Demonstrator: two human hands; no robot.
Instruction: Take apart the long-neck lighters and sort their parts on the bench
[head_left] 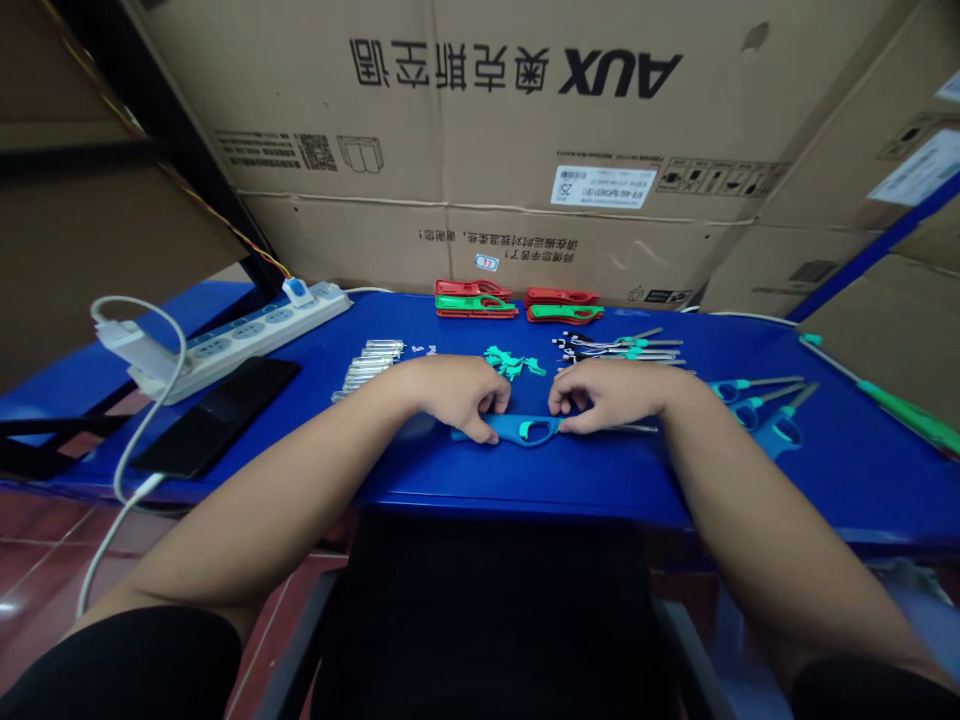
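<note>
A blue long-reach lighter (514,428) with a teal trigger lies level on the table, between my two hands. Thumb and curled fingers of my left hand (465,392) close on its handle end. At the other end my right hand (604,392) pinches it where the metal tube begins. The tube sticks out to the right beneath that hand. Just behind the hands is a small heap of teal trigger pieces (514,362). Metal tubes with teal collars and black-and-white wired parts (600,348) lie behind my right hand. Clear cylindrical lighter tanks (367,368) sit beside my left forearm.
Red and green handle shells (476,300) are stacked at the back, with a second stack (562,306) alongside. Several blue lighters (750,410) lie to the right, near a green stick-like tool (900,410). A power strip (247,340) and phone (221,415) occupy the left; cardboard (487,130) stands behind.
</note>
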